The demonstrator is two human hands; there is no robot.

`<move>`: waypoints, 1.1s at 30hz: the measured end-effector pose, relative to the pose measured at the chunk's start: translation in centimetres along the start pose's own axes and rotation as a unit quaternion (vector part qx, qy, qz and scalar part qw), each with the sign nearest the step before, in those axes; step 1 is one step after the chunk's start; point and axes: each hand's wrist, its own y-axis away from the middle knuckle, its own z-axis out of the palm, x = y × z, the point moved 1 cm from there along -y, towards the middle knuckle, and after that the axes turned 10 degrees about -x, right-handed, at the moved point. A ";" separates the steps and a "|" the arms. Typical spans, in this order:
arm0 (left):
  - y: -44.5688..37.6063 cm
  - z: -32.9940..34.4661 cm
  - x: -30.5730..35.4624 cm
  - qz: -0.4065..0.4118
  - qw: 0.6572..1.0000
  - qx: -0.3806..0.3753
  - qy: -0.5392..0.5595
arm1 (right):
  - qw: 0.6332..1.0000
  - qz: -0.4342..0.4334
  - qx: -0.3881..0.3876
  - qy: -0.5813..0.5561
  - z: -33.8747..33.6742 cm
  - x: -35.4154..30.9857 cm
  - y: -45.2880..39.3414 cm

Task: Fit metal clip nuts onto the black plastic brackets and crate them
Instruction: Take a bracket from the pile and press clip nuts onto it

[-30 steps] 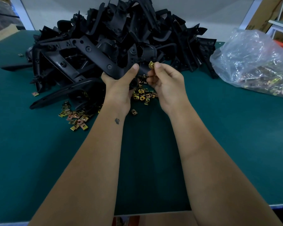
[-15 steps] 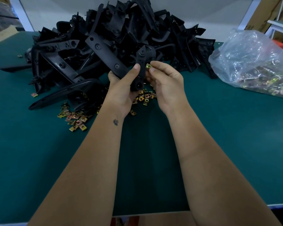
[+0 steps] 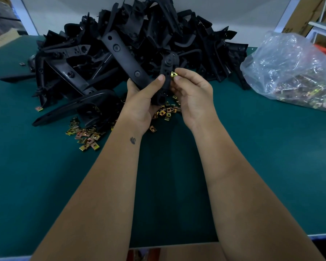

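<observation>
The green table (image 3: 262, 166) carries everything, and the largest thing on it is the heap of black plastic brackets (image 3: 139, 44) at the far middle, too tangled to count. To the right of the heap, apart from it, lies one clear plastic bag (image 3: 290, 72), crumpled and slumped, with a mass of brass-coloured clip nuts (image 3: 305, 91) inside, too many and too blurred to count.

Two bare hands meet just in front of the heap. The left hand (image 3: 141, 104) has its fingers and thumb curled round one bracket (image 3: 128, 59), which it holds lifted and tilted, with its long arm running up and to the left. The right hand (image 3: 194, 97) pinches a single clip nut (image 3: 174, 74) between thumb and forefinger, pressed against the right edge of the bracket's short upright arm, below its rounded end.

Loose clip nuts lie on the table in two scatters: one (image 3: 87, 136) to the left of the left wrist, at the foot of the heap, roughly a score, and one (image 3: 167, 112) beneath the hands, partly hidden. Single nuts lie farther out, one (image 3: 39, 109) at the left foot of the heap and one (image 3: 22, 63) near the table's far left.

Compared with half a second ago, the held bracket and the nut stand almost as they did, the nut seated at the same edge.
</observation>
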 end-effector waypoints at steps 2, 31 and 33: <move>0.1 0.1 0.0 0.003 1.000 0.002 -0.006 | 1.000 0.004 -0.001 0.003 0.0 -0.1 0.1; 0.6 0.3 -0.1 0.018 0.981 -0.016 -0.191 | 0.998 0.000 -0.030 0.058 -0.1 -0.1 0.1; 0.6 0.3 -0.1 0.021 0.979 -0.018 -0.200 | 0.998 0.000 -0.030 0.053 -0.1 -0.2 0.1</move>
